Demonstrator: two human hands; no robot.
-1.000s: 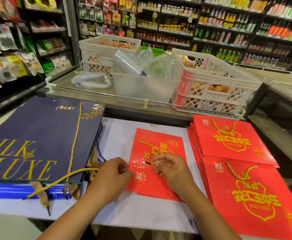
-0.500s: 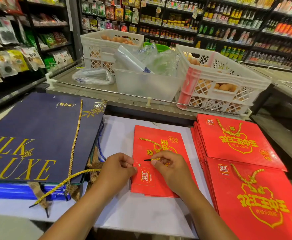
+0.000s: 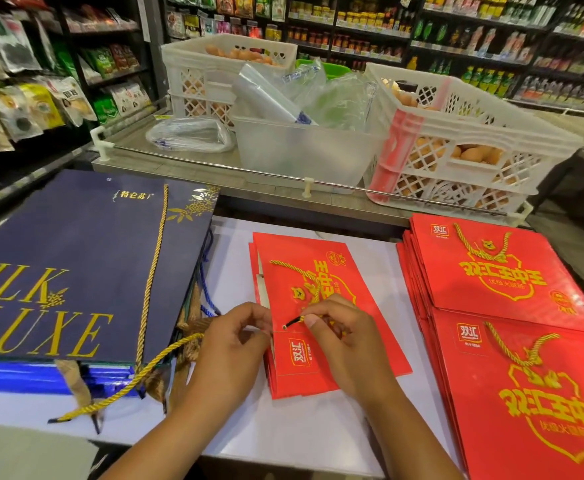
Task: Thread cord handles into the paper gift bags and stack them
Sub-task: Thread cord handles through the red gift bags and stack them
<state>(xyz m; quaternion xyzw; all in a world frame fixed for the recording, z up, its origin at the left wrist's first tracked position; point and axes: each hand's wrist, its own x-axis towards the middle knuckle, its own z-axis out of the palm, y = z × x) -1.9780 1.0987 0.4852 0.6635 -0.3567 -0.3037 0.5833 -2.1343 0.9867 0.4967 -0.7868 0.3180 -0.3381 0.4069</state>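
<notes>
A flat red paper gift bag (image 3: 321, 306) with yellow print lies at centre frame on the white desk (image 3: 235, 271), long axis running toward the top of the frame. The right hand (image 3: 344, 336) pinches the gold cord's black tip (image 3: 292, 322), pointing lower left; the left hand (image 3: 233, 344) pinches the bag's left edge. Navy bags (image 3: 76, 265) lie left, stacked red bags (image 3: 512, 323) right

Dark store shelving (image 3: 456, 32) packed with bottles and jars fills the back wall, behind a steel ledge (image 3: 179, 168) with a thin rail. On the ledge stand white lattice crates (image 3: 474, 140) of eggs and a clear plastic tub (image 3: 304, 150). Left of the ledge, racks (image 3: 24, 81) hold hanging snack packets.
</notes>
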